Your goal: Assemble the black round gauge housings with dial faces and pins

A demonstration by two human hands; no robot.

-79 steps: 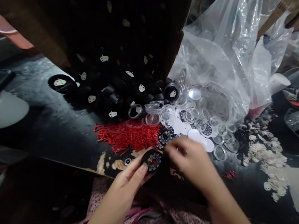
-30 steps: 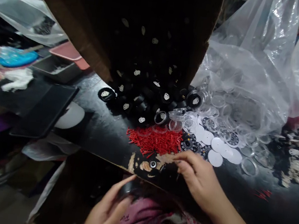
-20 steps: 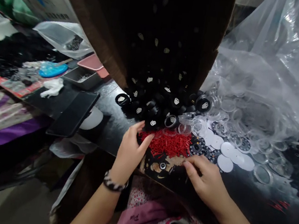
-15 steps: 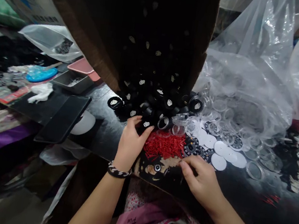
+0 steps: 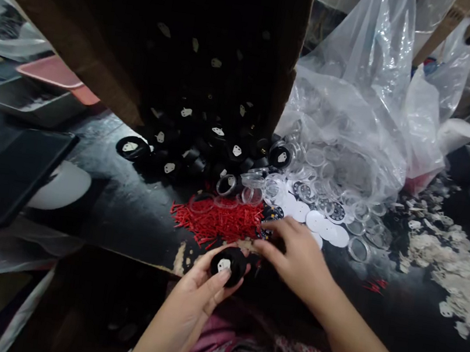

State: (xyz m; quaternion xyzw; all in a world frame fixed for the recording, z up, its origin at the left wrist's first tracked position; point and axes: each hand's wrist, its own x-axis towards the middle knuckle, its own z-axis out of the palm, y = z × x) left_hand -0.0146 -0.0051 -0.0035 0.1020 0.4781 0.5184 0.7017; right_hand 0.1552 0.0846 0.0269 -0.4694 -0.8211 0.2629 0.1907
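My left hand [image 5: 204,289] is wrapped round a black round part [image 5: 236,263] with a small white piece on it, held at the table's front edge. My right hand [image 5: 294,255] has thumb and forefinger close together beside the red pile; whatever lies between them is too small to make out. Behind my hands is the heap of thin red pieces [image 5: 219,221]. To its right lie black printed dials [image 5: 273,214], white discs [image 5: 334,234] and clear rings [image 5: 359,249]. More black round parts [image 5: 193,161] spill from the dark opening of a large box.
The large brown box [image 5: 60,44] leans over the table's back. Clear plastic bags [image 5: 350,111] stand at the back right, pale scraps [image 5: 439,253] at the far right. A dark flat slab [image 5: 10,172], a white round item [image 5: 63,187] and a pink tray [image 5: 52,70] lie left.
My left hand has come back from the black parts towards the table edge with one in its grasp. My right hand has moved nearer the red pile and dials. The view has shifted rightwards.
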